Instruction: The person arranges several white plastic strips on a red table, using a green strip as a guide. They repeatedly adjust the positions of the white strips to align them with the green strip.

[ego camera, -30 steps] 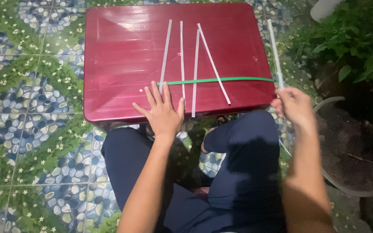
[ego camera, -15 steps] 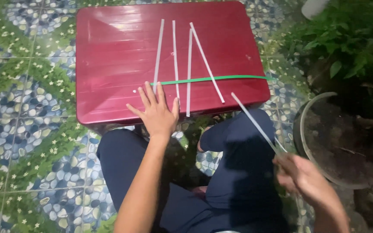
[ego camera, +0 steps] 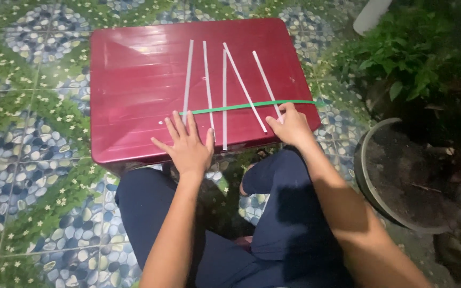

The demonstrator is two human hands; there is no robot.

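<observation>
Left hand [ego camera: 188, 146] lies flat and open, pinning white strips [ego camera: 207, 80] on the red worktop [ego camera: 134, 80]. Right hand [ego camera: 290, 124] pinches the fifth strip's [ego camera: 265, 82] near end under the green strip [ego camera: 241, 106]. Likely mid-weave; aligning it probably needs care.

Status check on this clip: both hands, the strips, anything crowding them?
Left hand flat on the dark red plastic table, open. Right hand pressing the end of the rightmost white strip. Five white strips cross one green strip. Nothing crowding.

Both hands reach forward, the left hand [ego camera: 188, 145] flat with fingers spread, the right hand [ego camera: 290, 125] loosely curled.
</observation>
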